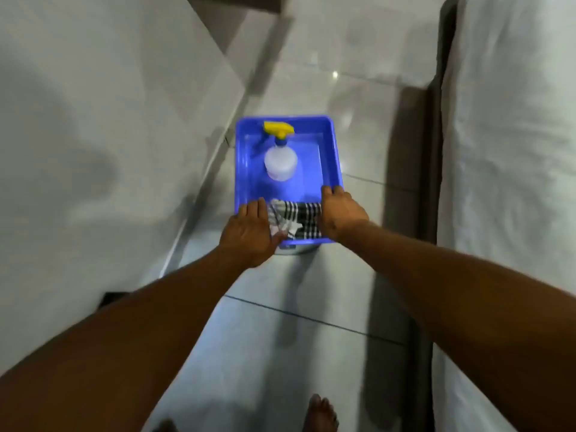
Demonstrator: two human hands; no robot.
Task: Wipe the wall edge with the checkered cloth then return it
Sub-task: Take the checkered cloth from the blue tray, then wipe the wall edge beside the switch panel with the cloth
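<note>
A black-and-white checkered cloth [296, 219] lies crumpled in the near end of a blue plastic tub [335, 151] on the tiled floor. My left hand [249, 232] rests over the tub's near left corner, its fingers touching the cloth's left side. Over the near right rim lies my right hand [341, 213], fingers down at the cloth's right edge. Whether either hand grips the cloth is hidden by the hands themselves. The white wall [93, 120] runs along the left, its base edge [199, 194] meeting the floor beside the tub.
A clear spray bottle [280, 160] with a yellow trigger head lies in the tub's far half. A white-covered bed [505, 182] with a dark frame stands on the right. My bare foot [322, 413] is on the grey tiles at the bottom.
</note>
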